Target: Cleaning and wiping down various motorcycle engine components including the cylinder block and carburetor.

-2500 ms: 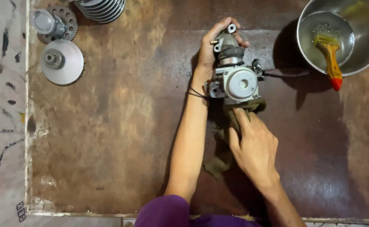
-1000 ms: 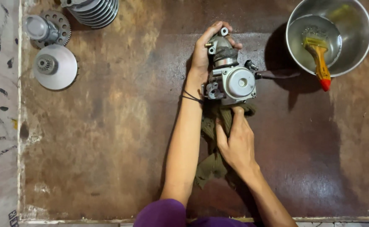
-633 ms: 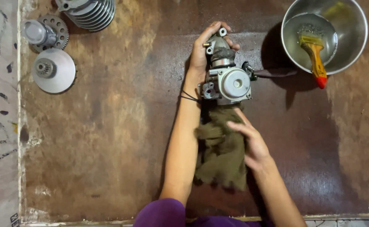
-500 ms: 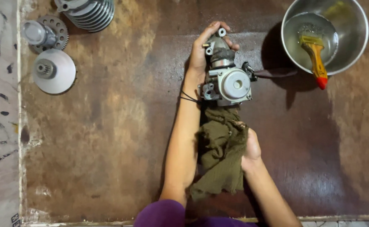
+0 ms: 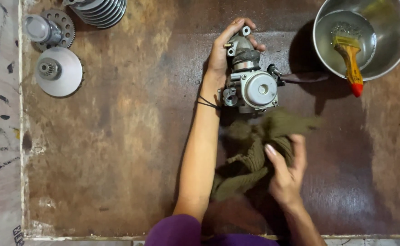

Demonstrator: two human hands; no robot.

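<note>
- Since half a second earlier, the right hand (image 5: 285,175) had shifted out to the right of the olive-green rag (image 5: 254,152), and the cloth had bunched up and spread toward the metal part; the left hand (image 5: 227,48) had not moved from its hold.
- Head view: the left hand was clasped around the top neck of a grey metal carburettor (image 5: 251,77), fingers curled over its upper end and the thumb side against its left flank; a thin dark band sat around that wrist.
- The carburettor lay on the stained brown worktop (image 5: 118,146), upper middle of the view, its round cover facing up, with a dark hose (image 5: 304,78) leading off to the right.
- The right hand gripped the rag, fingers bent into the ribbed cloth; the rag's upper edge lay just below the carburettor, blurred, and whether it touched the part could not be told.
- At the upper right stood a steel bowl (image 5: 393,50) holding a yellow-handled brush (image 5: 349,61) with a red tip resting across its rim.
- At the upper left lay a finned cylinder (image 5: 102,10), a toothed gear piece (image 5: 49,29) and a round silver disc (image 5: 58,71), all well apart from both hands.
- A purple sleeve (image 5: 177,230) showed at the bottom edge.
</note>
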